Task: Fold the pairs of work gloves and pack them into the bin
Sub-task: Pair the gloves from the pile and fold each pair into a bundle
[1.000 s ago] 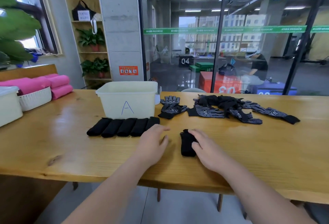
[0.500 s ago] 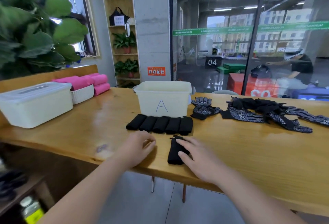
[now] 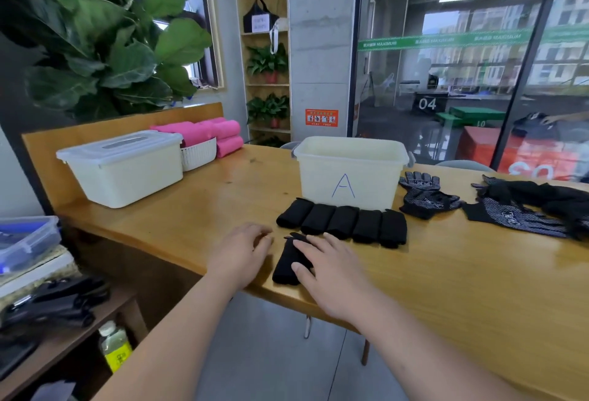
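Fingers of right hand (image 3: 331,268) press folded glove (image 3: 286,265) flat; left hand (image 3: 240,252) seemingly curled, empty.

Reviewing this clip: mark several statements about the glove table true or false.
1. Five folded bundles lie in a row before the bin marked A. True.
2. The right hand rests on a sixth bundle near the table edge. True.
3. Unfolded gloves lie left of that bin. False: they lie to its right.
4. The left hand holds a glove. False: it rests on the table, holding nothing.
5. That bin has its lid on. False: it is open-topped; the lidded bin stands further left.
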Demonstrator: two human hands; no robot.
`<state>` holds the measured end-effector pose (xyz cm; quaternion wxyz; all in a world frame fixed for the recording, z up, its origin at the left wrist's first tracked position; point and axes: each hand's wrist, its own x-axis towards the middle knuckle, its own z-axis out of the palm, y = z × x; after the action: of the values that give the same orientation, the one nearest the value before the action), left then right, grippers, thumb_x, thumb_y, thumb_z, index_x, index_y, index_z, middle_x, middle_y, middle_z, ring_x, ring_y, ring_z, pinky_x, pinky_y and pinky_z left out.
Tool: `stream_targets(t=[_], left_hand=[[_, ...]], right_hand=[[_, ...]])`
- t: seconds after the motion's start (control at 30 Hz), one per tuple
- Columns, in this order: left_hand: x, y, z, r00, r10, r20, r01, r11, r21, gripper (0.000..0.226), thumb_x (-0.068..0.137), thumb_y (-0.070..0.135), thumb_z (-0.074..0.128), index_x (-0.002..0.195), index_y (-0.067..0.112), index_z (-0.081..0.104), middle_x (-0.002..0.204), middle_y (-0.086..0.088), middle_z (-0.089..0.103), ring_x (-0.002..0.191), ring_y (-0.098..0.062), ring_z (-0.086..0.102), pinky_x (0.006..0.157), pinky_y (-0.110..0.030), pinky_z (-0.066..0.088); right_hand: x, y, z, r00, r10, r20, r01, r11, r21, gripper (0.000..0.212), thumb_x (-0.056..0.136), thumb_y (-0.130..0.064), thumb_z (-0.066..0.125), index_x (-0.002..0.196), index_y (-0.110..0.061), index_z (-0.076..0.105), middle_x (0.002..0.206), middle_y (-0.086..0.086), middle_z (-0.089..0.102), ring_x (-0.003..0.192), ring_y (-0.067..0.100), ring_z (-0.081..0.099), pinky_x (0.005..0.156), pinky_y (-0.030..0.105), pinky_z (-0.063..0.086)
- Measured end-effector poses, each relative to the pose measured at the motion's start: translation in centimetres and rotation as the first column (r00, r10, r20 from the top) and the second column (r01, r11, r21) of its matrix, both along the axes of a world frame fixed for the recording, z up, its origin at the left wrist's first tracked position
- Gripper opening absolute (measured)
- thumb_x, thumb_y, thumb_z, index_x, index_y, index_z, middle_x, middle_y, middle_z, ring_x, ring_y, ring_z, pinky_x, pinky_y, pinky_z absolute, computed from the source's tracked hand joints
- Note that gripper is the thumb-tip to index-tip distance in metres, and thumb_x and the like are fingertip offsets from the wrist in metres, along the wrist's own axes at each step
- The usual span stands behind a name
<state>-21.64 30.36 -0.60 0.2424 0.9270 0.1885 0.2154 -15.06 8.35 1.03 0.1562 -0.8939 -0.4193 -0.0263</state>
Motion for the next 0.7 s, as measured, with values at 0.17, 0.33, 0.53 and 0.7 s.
stream_targets(t=[0.17,0.33,0.53,0.7], left_hand=[[0.0,0.6,0.2,0.995,0.016,0.1,0.009,0.971,-0.241,0.029,0.106,0.041,0.048,0.13,0.043,0.064,0.13,0.018,0.063,0.118,-0.006,0.062,0.086,-0.036,0.059],[-0.3,0.7,0.5,0.986,0.039,0.161,0.016,0.946,-0.324,0.034,0.109,0.036,0.045,0.137,0.038,0.063,0.132,0.015,0.065,0.118,-0.006,0.06,0.082,-0.022,0.051],[-0.3,1.2,0.6,0.988,0.046,0.149,0.005,0.947,-0.321,0.033,0.106,0.041,0.05,0.136,0.04,0.063,0.137,0.014,0.062,0.127,-0.009,0.057,0.107,-0.038,0.05],[-0.5,0.8,0.5,0.992,0.027,0.125,0.0,0.978,-0.21,0.04,0.105,0.052,0.052,0.14,0.036,0.06,0.147,0.014,0.055,0.139,-0.012,0.05,0.114,-0.042,0.044]], right_hand=[[0.0,3.9,-0.3,0.998,-0.033,0.047,0.034,0.999,-0.018,0.06,0.108,-0.062,0.025,0.164,-0.04,0.026,0.172,-0.007,0.026,0.162,0.026,0.008,0.131,0.05,0.006],[0.0,7.0,-0.4,0.993,-0.082,0.087,0.084,0.996,-0.017,0.061,0.108,-0.062,0.022,0.164,-0.039,0.028,0.17,-0.006,0.031,0.159,0.029,0.014,0.129,0.052,0.006],[-0.4,7.2,-0.4,0.987,-0.108,0.118,0.106,0.994,0.018,0.061,0.108,-0.062,0.019,0.164,-0.04,0.026,0.171,-0.004,0.028,0.157,0.032,0.016,0.129,0.049,0.011],[-0.1,5.6,0.4,0.993,-0.083,0.085,0.081,0.996,0.029,0.061,0.109,-0.062,0.016,0.165,-0.041,0.023,0.174,-0.005,0.021,0.161,0.031,0.007,0.13,0.05,0.008]])
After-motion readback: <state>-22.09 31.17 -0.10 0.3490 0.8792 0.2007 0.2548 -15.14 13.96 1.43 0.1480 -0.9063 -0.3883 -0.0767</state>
